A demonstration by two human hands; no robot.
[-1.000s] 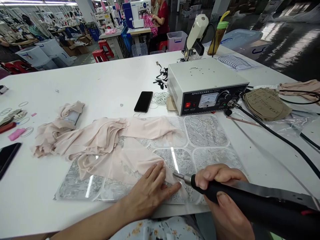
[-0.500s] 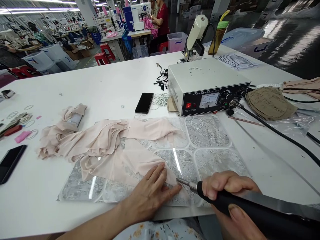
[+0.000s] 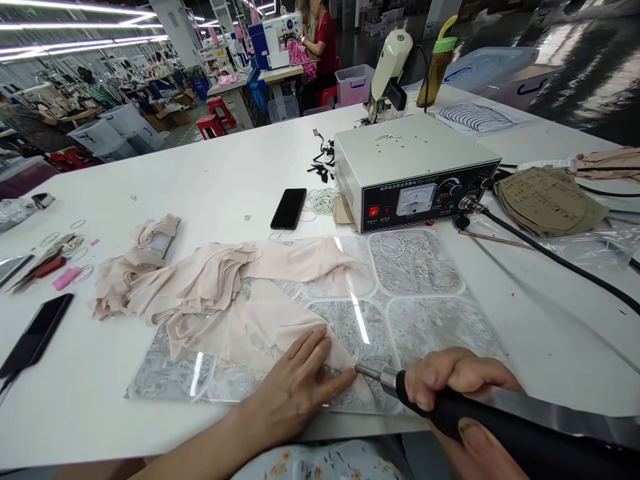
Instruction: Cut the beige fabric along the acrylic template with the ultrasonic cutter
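- Pale pink fabric: lies beneath the left hand, spreading leftward and away from its fingers; a thin tail passes the thumb toward the wearer.
- Left fingers: extended, laid flat on the fabric; no pinch seen.
- Right fingers: wrapped round the black handle of a corded-looking tool; right hand sits to the right of the left one.
- Key relation: metal tip is at the fabric's right edge, just beside the left thumb tip; contact unclear. That edge runs diagonally, from beyond the left fingertips to near right. Left hand is nearer the fabric.
- Under the left fingers: grey patterned mat on the worktop.
- Versus one second earlier: tip is farther down the edge, closer to the thumb; left hand holds roughly the same spot.
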